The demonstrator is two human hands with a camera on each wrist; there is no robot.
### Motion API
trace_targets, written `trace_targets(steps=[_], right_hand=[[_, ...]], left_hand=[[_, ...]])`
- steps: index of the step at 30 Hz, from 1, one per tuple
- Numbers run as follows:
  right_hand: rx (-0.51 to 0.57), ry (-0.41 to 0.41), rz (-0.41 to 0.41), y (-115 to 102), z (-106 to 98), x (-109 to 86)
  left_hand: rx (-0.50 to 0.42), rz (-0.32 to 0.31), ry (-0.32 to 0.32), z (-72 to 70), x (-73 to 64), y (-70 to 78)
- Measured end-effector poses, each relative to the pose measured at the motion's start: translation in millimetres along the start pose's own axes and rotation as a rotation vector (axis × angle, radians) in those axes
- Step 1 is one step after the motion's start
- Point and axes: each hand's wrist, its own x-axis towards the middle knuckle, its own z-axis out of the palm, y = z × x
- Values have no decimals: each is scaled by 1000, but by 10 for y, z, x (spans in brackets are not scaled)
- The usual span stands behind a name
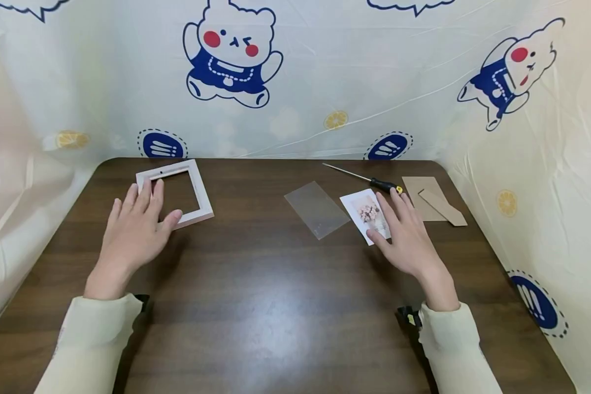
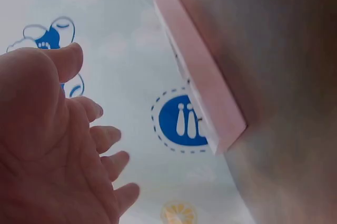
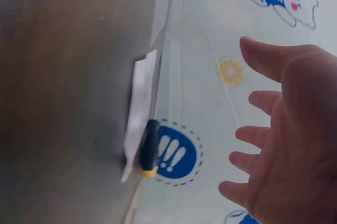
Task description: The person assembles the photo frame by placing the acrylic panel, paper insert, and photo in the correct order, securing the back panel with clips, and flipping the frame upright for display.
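A pale pinkish-white picture frame (image 1: 201, 190) lies at the far left of the table. My left hand (image 1: 135, 235) hovers over its near left corner, fingers spread and holding nothing. In the left wrist view a gap shows between that hand and the frame (image 2: 202, 71). Over at the right, my right hand (image 1: 411, 241) is held above a white card with a pink flower picture (image 1: 368, 212). Its fingers are spread and overlap the card's right edge in the head view. The right wrist view shows its palm and fingers away from the card (image 3: 140, 95).
Left of the card lies a clear plastic sheet (image 1: 317, 210). Behind the card is a screwdriver (image 1: 385, 185) with a black and yellow handle. A brown backing board (image 1: 426, 183) with a narrow stand strip (image 1: 443, 207) on it lies far right. A printed curtain (image 1: 300, 71) encloses the table.
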Motion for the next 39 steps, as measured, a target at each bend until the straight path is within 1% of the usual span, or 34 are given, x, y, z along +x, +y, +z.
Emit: trace_targets(steps=[4, 7, 11, 15, 18, 20, 24, 28, 31, 36, 39], right_hand=[[32, -4, -39, -71, -83, 98], [64, -7, -56, -143, -132, 177], [115, -4, -71, -273, -164, 304], [176, -18, -79, -472, -182, 437], [224, -31, -98, -637, -164, 553], [260, -33, -111, -734, -120, 640], [340, -33, -111, -878, 48, 815], [437, -47, -70, -1032, 246, 938], [507, -65, -32, -1150, 372, 998], [612, -110, 14, -1317, 545, 1101], [660, -132, 48, -1410, 630, 1162]], left_hand=[[-38, -13, -20, -108, 83, -157], [-103, -52, -32, -156, 128, -287], [-181, -137, -51, -206, 190, -441], [-218, -233, -116, -246, 253, -569], [-237, -278, -162, -254, 286, -651], [-241, -295, -183, -241, 306, -695], [-244, -337, -195, -184, 351, -740], [-245, -378, -197, -121, 388, -769], [-259, -403, -214, -97, 411, -771], [-289, -402, -241, -50, 430, -769], [-292, -389, -243, -11, 443, -774]])
